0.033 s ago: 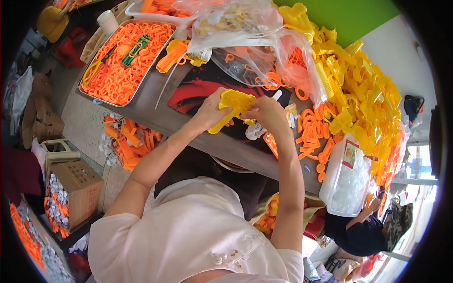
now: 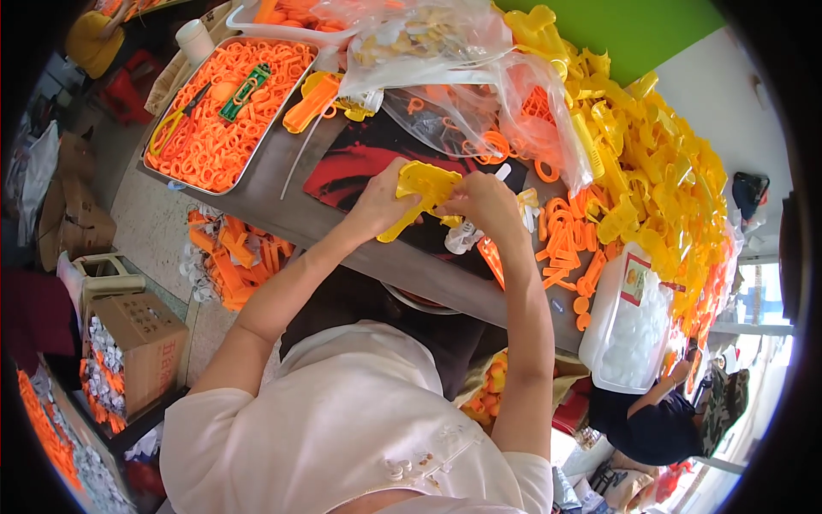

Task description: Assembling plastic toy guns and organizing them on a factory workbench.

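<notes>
Both hands up over the desk [image 2: 282, 206] edge, left hand [image 2: 381, 206] and right hand [image 2: 486, 204] each with grip clamped on the same yellow plastic part [image 2: 421, 193], held just above a red-black mat [image 2: 360, 163]. Metal tray [image 2: 158, 167] of orange rings far left, clear bags [image 2: 462, 77] behind, big pile of yellow parts [image 2: 659, 171] right, white tub [image 2: 629, 321] near the desk's right end.

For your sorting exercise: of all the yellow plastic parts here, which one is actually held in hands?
The yellow part above the table's near edge: left hand and right hand grip it; the rest lie heaped at the right.
</notes>
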{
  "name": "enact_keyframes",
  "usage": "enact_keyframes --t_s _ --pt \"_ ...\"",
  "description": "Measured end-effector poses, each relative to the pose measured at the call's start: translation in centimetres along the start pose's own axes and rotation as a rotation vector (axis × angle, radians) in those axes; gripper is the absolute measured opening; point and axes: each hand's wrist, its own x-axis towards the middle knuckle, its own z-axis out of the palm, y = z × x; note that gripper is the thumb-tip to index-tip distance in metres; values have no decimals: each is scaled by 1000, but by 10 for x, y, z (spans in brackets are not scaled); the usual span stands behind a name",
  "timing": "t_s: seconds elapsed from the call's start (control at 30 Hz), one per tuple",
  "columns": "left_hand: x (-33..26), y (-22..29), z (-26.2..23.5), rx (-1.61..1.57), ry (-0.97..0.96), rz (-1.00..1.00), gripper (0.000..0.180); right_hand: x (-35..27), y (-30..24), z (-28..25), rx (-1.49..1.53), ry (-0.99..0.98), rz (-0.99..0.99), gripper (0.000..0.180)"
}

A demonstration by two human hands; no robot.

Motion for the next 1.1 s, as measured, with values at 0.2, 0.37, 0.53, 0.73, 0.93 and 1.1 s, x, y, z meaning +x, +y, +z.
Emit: enact_keyframes --t_s 0.2,0.37,0.53,0.73,0.93,1.1 --pt "-10 7 18 833 516 584 30 10 -5 -5 -231 -47 52 38" --pt "-2 -5 23 867 346 624 13 -24 5 -11 25 348 -79 30" --pt "4 8 27 890 337 582 11 -80 37 -19 161 435 122 32" --pt "10 6 33 941 334 579 16 -97 94 24 -231 429 19 46" --pt "15 24 36 835 350 699 20 -105 89 14 95 548 53 40" --pt "41 31 55 934 80 513 22 -115 78 -1 335 594 73 37"
